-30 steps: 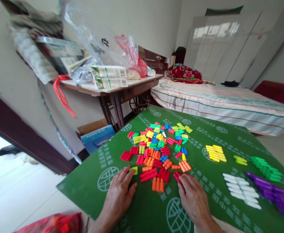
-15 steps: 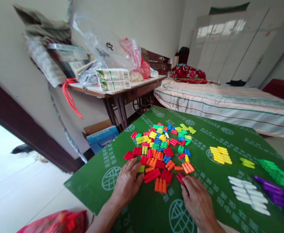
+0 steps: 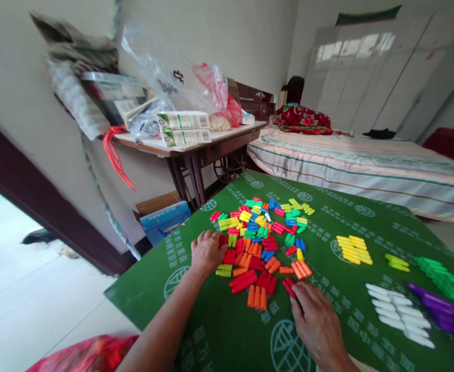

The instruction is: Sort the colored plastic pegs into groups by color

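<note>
Many small coloured plastic caps, like pen caps, lie in a loose pile (image 3: 256, 248) on the green board, in red, orange, yellow, green and blue. My left hand (image 3: 207, 251) is at the pile's left edge, its fingers curled down over red caps (image 3: 223, 240) that it mostly hides. At the near right of the pile, my right hand (image 3: 317, 315) has its thumb and fingertips closed on a few red caps (image 3: 289, 287) resting on the board. Between the hands lie orange caps (image 3: 257, 297) and red caps (image 3: 244, 281). Yellow-green caps (image 3: 224, 270) lie just below my left hand.
Sorted groups lie at right: yellow pieces (image 3: 353, 249), yellow-green pieces (image 3: 397, 263), green pieces (image 3: 444, 279), white pieces (image 3: 399, 315) and purple pieces (image 3: 444, 315). Beyond the green board (image 3: 227, 330) stand a cluttered table (image 3: 176, 151) and a bed (image 3: 351, 165). A blue box (image 3: 165, 222) sits below.
My left hand has moved away from me, from beside the yellow-green caps onto the red caps at the pile's left edge. My right hand stays at its red caps.
</note>
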`<action>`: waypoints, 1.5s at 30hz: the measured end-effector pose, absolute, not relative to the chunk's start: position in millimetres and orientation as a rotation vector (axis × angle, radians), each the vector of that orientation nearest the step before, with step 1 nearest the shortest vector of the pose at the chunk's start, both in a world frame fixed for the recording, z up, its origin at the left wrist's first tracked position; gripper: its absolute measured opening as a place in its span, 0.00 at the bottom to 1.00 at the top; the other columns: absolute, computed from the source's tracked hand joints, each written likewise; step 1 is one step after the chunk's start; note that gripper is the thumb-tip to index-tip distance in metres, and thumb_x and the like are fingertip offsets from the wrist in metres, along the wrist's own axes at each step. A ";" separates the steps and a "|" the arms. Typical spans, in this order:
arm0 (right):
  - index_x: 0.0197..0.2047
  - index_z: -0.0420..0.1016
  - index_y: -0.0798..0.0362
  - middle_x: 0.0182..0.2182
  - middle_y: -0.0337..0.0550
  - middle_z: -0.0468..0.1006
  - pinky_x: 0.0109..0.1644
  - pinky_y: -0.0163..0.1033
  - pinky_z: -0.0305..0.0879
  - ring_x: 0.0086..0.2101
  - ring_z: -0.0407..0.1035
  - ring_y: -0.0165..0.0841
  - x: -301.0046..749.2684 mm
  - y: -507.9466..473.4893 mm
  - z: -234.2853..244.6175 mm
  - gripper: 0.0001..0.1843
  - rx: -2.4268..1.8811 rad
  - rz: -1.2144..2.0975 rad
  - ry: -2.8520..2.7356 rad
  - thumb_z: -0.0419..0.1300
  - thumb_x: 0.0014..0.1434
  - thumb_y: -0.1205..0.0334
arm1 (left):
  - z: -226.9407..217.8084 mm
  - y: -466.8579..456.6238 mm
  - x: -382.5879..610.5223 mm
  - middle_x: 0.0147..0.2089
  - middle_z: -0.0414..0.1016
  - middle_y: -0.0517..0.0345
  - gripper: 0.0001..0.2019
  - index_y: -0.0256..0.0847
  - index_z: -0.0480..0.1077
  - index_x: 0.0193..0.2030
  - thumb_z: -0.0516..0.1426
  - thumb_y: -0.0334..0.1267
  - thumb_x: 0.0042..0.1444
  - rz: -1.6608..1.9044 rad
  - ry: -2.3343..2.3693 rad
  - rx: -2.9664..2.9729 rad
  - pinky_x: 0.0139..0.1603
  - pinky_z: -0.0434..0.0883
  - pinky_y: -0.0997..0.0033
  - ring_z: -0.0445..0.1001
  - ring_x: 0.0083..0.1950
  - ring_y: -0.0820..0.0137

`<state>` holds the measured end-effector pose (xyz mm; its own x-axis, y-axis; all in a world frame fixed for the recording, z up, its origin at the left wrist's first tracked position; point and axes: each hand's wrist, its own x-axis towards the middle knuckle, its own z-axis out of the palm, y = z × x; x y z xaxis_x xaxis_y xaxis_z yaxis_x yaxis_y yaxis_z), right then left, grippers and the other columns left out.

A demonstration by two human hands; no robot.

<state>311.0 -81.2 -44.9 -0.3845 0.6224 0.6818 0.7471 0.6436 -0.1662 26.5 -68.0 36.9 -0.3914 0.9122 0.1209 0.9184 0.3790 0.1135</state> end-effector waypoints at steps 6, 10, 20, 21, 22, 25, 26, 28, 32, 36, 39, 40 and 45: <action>0.43 0.72 0.53 0.37 0.48 0.77 0.45 0.43 0.66 0.40 0.70 0.38 311.4 -80.5 -44.0 0.15 -1.072 -0.191 -2.141 0.46 0.65 0.59 | 23.4 -63.9 23.2 0.50 0.73 0.47 0.14 0.39 0.69 0.46 0.53 0.38 0.53 -0.383 -2.507 -1.802 0.51 0.63 0.57 0.68 0.53 0.56; 0.43 0.72 0.53 0.37 0.48 0.78 0.45 0.43 0.65 0.40 0.70 0.38 312.3 -80.2 -43.7 0.15 -1.059 -0.200 -2.133 0.46 0.65 0.60 | 19.9 -65.7 22.1 0.51 0.72 0.50 0.14 0.41 0.67 0.48 0.52 0.35 0.53 -0.438 -2.460 -1.844 0.52 0.63 0.63 0.69 0.52 0.61; 0.43 0.72 0.54 0.37 0.48 0.77 0.45 0.42 0.66 0.40 0.70 0.38 312.2 -79.9 -45.1 0.15 -1.048 -0.212 -2.130 0.46 0.65 0.59 | 6.6 -66.6 15.0 0.51 0.73 0.50 0.17 0.41 0.65 0.50 0.52 0.37 0.53 -0.678 -2.336 -1.803 0.54 0.63 0.59 0.70 0.52 0.60; 0.43 0.72 0.54 0.37 0.48 0.77 0.45 0.42 0.66 0.40 0.70 0.38 312.4 -80.1 -45.2 0.14 -1.052 -0.201 -2.133 0.46 0.65 0.59 | 5.8 -66.5 14.1 0.50 0.73 0.49 0.16 0.41 0.65 0.50 0.51 0.38 0.54 -0.721 -2.329 -1.799 0.54 0.63 0.60 0.70 0.52 0.60; 0.44 0.72 0.54 0.37 0.48 0.77 0.45 0.42 0.66 0.40 0.70 0.38 312.7 -80.3 -45.3 0.14 -1.054 -0.195 -2.135 0.47 0.65 0.60 | 5.1 -66.6 13.4 0.50 0.73 0.49 0.16 0.40 0.65 0.50 0.51 0.39 0.54 -0.772 -2.317 -1.797 0.54 0.63 0.60 0.70 0.52 0.60; 0.44 0.72 0.53 0.38 0.48 0.77 0.45 0.42 0.66 0.40 0.71 0.37 313.3 -81.0 -45.7 0.15 -1.058 -0.197 -2.135 0.46 0.65 0.59 | 3.6 -68.0 13.0 0.50 0.73 0.48 0.17 0.39 0.65 0.50 0.51 0.42 0.55 -0.981 -2.273 -1.763 0.54 0.66 0.62 0.71 0.51 0.61; 0.43 0.73 0.53 0.38 0.48 0.78 0.45 0.42 0.66 0.40 0.71 0.37 313.5 -81.2 -45.9 0.15 -1.062 -0.201 -2.136 0.46 0.65 0.59 | 3.5 -68.9 13.3 0.49 0.73 0.49 0.18 0.38 0.65 0.50 0.51 0.43 0.55 -1.056 -2.264 -1.747 0.52 0.67 0.62 0.71 0.51 0.61; 0.43 0.73 0.53 0.38 0.48 0.78 0.45 0.42 0.67 0.40 0.71 0.37 313.6 -81.5 -46.4 0.16 -1.065 -0.215 -2.135 0.46 0.65 0.59 | 3.8 -71.1 14.5 0.48 0.73 0.50 0.19 0.39 0.65 0.51 0.52 0.45 0.55 -1.182 -2.267 -1.705 0.50 0.69 0.63 0.72 0.48 0.62; 0.43 0.73 0.53 0.38 0.49 0.78 0.46 0.43 0.67 0.41 0.71 0.38 313.6 -81.7 -47.3 0.15 -1.080 -0.244 -2.139 0.46 0.65 0.59 | 7.4 -76.0 18.4 0.42 0.74 0.53 0.19 0.39 0.65 0.49 0.53 0.47 0.53 -1.327 -2.297 -1.668 0.45 0.71 0.65 0.74 0.41 0.65; 0.44 0.73 0.55 0.38 0.49 0.78 0.46 0.43 0.66 0.41 0.71 0.38 313.1 -81.8 -47.5 0.15 -1.086 -0.257 -2.170 0.47 0.65 0.61 | 11.9 -79.2 21.9 0.37 0.74 0.56 0.16 0.39 0.65 0.46 0.54 0.45 0.52 -1.372 -2.314 -1.707 0.39 0.71 0.68 0.73 0.35 0.68; 0.44 0.73 0.56 0.38 0.50 0.78 0.47 0.44 0.66 0.41 0.70 0.38 312.8 -82.4 -46.9 0.15 -1.083 -0.294 -2.182 0.46 0.65 0.61 | 13.9 -80.3 23.1 0.36 0.73 0.57 0.16 0.39 0.65 0.45 0.54 0.43 0.51 -1.408 -2.286 -1.731 0.38 0.71 0.69 0.73 0.34 0.69; 0.44 0.72 0.56 0.39 0.51 0.78 0.47 0.44 0.67 0.41 0.70 0.38 312.7 -82.7 -46.4 0.15 -1.081 -0.301 -2.189 0.46 0.65 0.61 | 14.2 -80.6 23.2 0.37 0.74 0.57 0.16 0.39 0.65 0.46 0.54 0.42 0.51 -1.431 -2.278 -1.741 0.38 0.71 0.69 0.73 0.34 0.69; 0.43 0.72 0.57 0.38 0.51 0.77 0.46 0.44 0.67 0.41 0.69 0.38 312.4 -83.7 -42.3 0.15 -1.087 -0.314 -2.225 0.46 0.65 0.61 | 13.8 -81.7 25.5 0.39 0.74 0.56 0.19 0.38 0.64 0.48 0.56 0.42 0.49 -1.611 -2.268 -1.781 0.42 0.72 0.66 0.74 0.37 0.68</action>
